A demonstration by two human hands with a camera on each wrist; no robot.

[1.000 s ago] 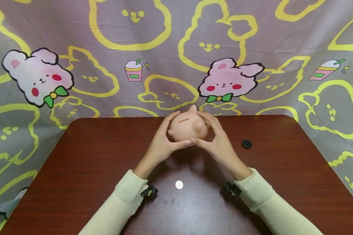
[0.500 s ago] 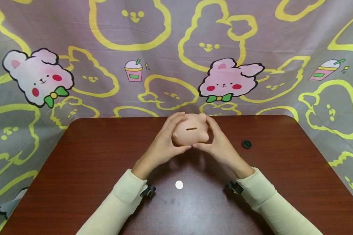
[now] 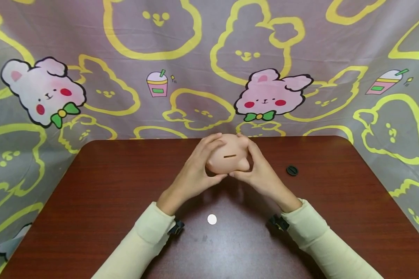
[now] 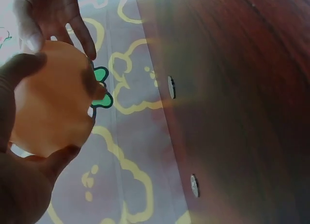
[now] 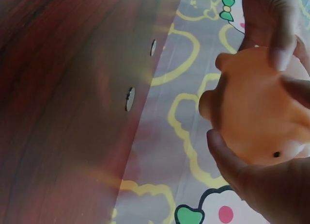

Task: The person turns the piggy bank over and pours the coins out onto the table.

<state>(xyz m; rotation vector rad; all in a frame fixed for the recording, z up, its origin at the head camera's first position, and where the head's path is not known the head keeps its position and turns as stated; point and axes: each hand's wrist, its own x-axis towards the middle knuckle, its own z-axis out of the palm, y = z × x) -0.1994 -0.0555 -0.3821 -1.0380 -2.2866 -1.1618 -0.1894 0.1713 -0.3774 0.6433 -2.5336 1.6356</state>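
Above the far part of the bench (image 3: 125, 182), a pink piggy bank (image 3: 227, 147) is clasped between the grip of the left hand (image 3: 193, 166) and that of the right hand (image 3: 263, 176). It could be dropped, should its smooth, rounded sides slip. Farther right, a black slotted disc (image 3: 292, 170) is seen; two thin discs (image 4: 171, 87), shown by the wrist views, are apparently blocked from the head view by bank and hands.
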